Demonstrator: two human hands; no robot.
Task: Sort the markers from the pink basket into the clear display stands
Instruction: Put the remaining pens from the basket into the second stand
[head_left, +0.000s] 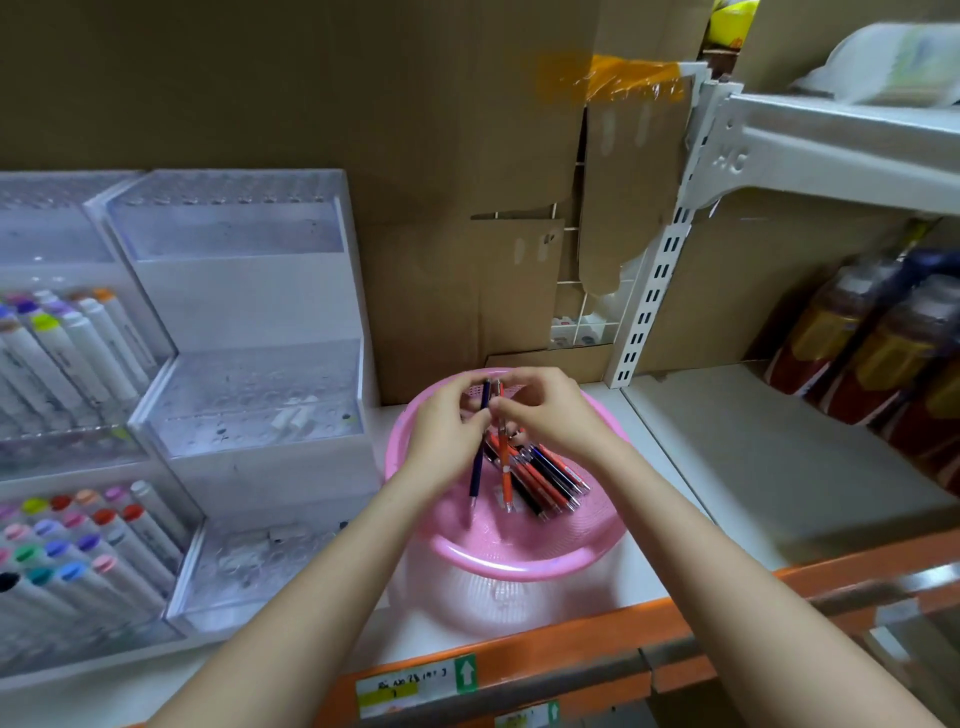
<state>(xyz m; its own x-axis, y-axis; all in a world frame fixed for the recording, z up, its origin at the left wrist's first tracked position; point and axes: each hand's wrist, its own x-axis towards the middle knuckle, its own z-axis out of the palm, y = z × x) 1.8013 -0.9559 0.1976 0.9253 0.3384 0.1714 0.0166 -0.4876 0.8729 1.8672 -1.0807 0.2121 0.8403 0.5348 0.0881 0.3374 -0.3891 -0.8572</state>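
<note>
A pink basket (452, 551) stands on the shelf in front of me. Several orange, black and blue markers (545, 480) lie in a heap in it. Both hands are over the basket. My left hand (447, 431) grips a dark blue marker (478, 467) that hangs nearly upright. My right hand (550, 410) pinches an orange marker (503, 467), also upright, right beside the blue one. Left of the basket stands a clear stepped display stand (249, 395) with empty tiers of holes.
A second clear stand (67, 441) at the far left is full of white markers with coloured caps. Cardboard lines the back wall. A white shelf upright (654, 291) rises behind the basket. Dark bottles (872, 353) stand at the right. The shelf's orange front edge (623, 639) runs below.
</note>
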